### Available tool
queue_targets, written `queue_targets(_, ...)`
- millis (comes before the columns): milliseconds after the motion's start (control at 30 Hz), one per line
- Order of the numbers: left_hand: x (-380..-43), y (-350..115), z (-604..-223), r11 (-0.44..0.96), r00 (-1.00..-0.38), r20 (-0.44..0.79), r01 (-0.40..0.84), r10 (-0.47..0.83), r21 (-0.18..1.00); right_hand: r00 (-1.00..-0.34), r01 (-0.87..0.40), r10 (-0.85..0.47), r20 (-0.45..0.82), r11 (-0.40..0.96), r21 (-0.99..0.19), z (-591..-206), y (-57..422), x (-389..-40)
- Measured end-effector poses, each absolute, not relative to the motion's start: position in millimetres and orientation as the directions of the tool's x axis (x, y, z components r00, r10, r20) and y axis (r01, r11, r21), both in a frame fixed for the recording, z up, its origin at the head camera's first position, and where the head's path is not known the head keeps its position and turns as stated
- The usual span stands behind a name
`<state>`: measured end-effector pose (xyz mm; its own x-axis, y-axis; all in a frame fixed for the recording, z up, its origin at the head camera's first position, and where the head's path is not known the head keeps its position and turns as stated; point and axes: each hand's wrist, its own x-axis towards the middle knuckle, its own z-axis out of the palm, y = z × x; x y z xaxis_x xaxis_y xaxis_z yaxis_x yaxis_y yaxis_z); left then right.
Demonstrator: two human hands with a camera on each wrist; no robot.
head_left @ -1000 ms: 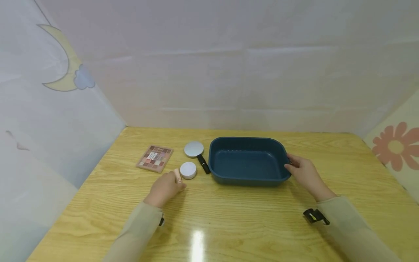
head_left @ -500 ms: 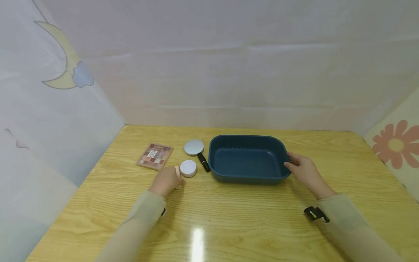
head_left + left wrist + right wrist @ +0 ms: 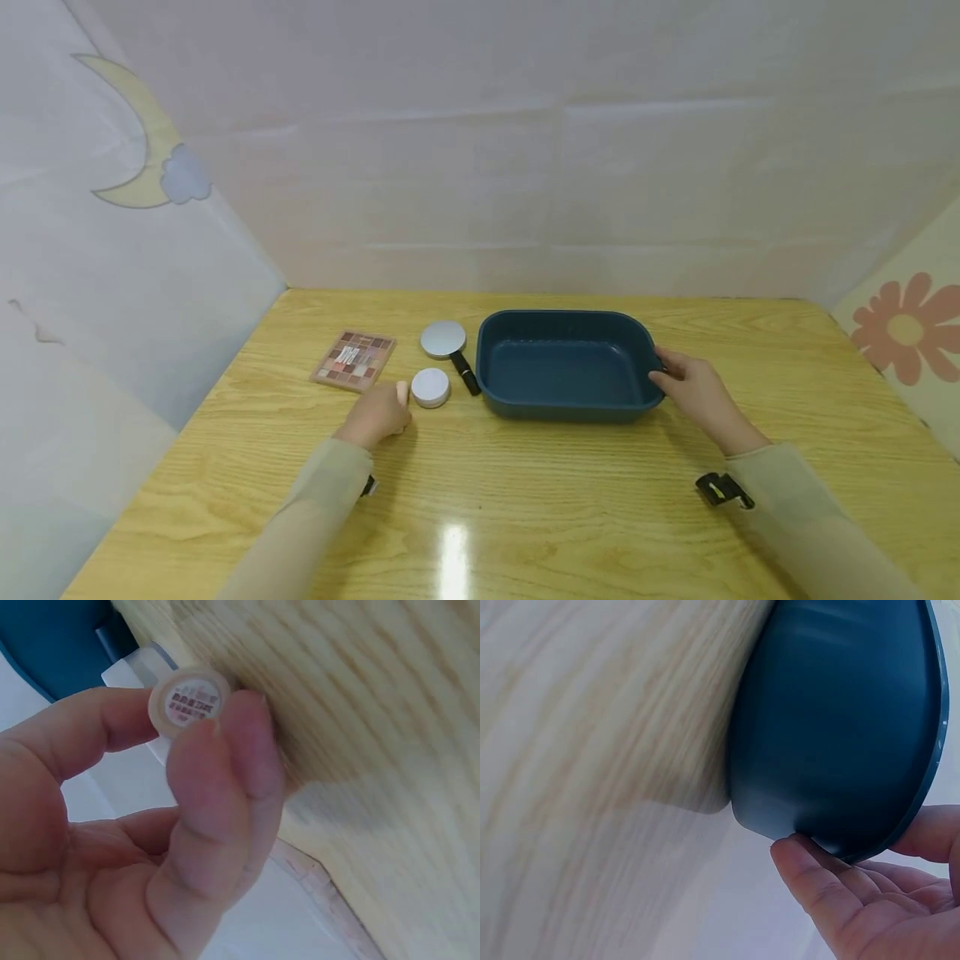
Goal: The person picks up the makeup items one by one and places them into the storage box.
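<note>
My left hand [image 3: 375, 414] pinches a small pale pink cosmetic tube [image 3: 190, 702] between thumb and fingers, low over the table. A round printed label covers the tube's end in the left wrist view. Just right of the tube stands a round white jar [image 3: 431, 387]. At the other side, my right hand [image 3: 694, 391] grips the right end of a dark blue rectangular basin [image 3: 566, 412]. Its thumb is at the rim and its fingers [image 3: 810, 874] are under the edge in the right wrist view.
A makeup palette [image 3: 353, 361] lies flat beyond my left hand. Behind the jar are a round silver disc [image 3: 443, 339] and a black stick-shaped piece [image 3: 464, 372], the latter close by the basin's left wall. A fabric-like backdrop [image 3: 555, 167] rises behind the wooden table [image 3: 525, 492].
The left hand has shifted slightly left with the pink tube, widening the distance to the white jar. The right hand and the basin have stayed in place.
</note>
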<state>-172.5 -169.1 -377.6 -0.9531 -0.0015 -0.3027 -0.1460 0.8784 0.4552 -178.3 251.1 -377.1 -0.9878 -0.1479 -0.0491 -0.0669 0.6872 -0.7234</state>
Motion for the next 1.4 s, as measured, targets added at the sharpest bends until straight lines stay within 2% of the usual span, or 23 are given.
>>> queue_targets(300, -165.1, -175.4, -378.7, 0.784, -0.938, -0.342, -0.259, -0.064, 0.565, -0.988, -0.08, -0.153, -0.038, 0.698, -0.711, -378.3, 249.0, -177.5)
queue_targets(500, -164.9, -179.3, -380.9, 0.644, -0.943, -0.324, -0.299, -0.083, 0.704, -0.987, -0.091, -0.16, -0.031, 0.703, -0.705, -378.2, 250.4, -176.9)
queue_targets(867, -162.0, -184.5, -374.8, 0.516, -0.955, -0.296, -0.265, -0.024, 0.814, -0.986, -0.088, -0.161, -0.037, 0.7, -0.709, -379.1, 251.2, -177.9)
queue_targets(1400, -149.9, -181.4, -358.2, 0.372, -0.955, -0.282, -0.231, 0.088, 0.899, -0.987, -0.076, -0.153, -0.049, 0.713, -0.697, -378.3, 249.6, -177.4)
